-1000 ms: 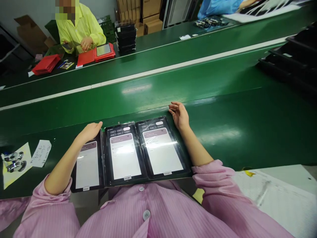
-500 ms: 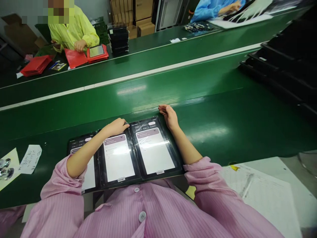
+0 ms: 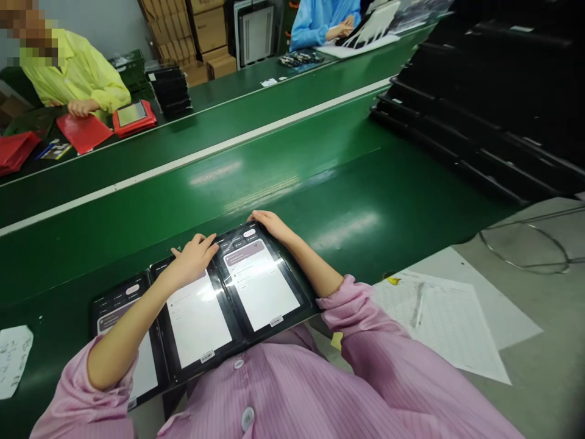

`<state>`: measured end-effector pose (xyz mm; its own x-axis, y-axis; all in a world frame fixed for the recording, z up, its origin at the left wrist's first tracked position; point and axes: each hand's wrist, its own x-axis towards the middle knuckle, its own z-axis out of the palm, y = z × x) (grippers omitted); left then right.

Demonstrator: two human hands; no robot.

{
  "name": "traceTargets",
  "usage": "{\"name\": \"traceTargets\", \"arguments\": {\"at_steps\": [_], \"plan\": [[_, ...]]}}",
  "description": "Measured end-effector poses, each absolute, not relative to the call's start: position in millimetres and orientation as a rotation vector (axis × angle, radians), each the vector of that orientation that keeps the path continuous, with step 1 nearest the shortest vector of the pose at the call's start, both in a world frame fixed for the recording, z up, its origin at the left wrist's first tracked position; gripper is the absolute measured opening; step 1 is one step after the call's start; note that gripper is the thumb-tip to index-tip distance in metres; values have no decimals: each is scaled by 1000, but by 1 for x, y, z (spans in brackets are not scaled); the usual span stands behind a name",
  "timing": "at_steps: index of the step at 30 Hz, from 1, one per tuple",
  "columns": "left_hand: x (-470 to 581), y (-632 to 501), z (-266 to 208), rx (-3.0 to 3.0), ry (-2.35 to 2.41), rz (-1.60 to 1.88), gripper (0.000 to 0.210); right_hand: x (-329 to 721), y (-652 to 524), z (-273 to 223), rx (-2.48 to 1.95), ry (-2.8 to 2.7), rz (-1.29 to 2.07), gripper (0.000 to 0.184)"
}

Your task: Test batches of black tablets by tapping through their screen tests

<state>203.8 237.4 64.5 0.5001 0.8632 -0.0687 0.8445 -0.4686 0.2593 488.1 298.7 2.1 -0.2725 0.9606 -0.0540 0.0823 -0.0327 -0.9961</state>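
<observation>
At lower centre, three tablets point(image 3: 197, 314): side by side, lit faces up, perhaps so I view all.
Left hand point(image 3: 194, 259): fingers spread over middle tablet point(image 3: 200, 326), probably steadying.
Right hand point(image 3: 269, 224): at right tablet's point(image 3: 262, 281) top; grip, I cannot tell.

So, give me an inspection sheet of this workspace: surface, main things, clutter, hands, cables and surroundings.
Surface: green table, shiny, with light reflections.
Main things: left tablet, middle tablet and right tablet side by side, screens lit; left forearm hides part of the left one.
Clutter: handwritten note at left; printed sheets at right; dark stack at far right.
Hands: left hand at middle tablet's top; right hand at right tablet's top edge; grips unclear.
Cables: one thin, wire-like loop, right of the sheets.
Surroundings: co-workers in yellow and blue opposite; cartons behind.
</observation>
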Motion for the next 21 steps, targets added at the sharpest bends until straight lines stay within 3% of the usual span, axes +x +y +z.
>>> {"name": "traceTargets", "arguments": {"at_steps": [7,13,18,21], "plan": [[211,234,72,2350,1628,-229,54,493,295,11,-980,-1358,1678,81],[184,252,85,2237,1315,-276,60,487,297,-2,-986,-1417,1553,52],[173,254,89,2154,1307,-208,72,489,298,-9,-973,-1490,1470,82],[156,251,91,2077,1250,-150,76,492,299,-12,-966,-1524,1455,82]]}}
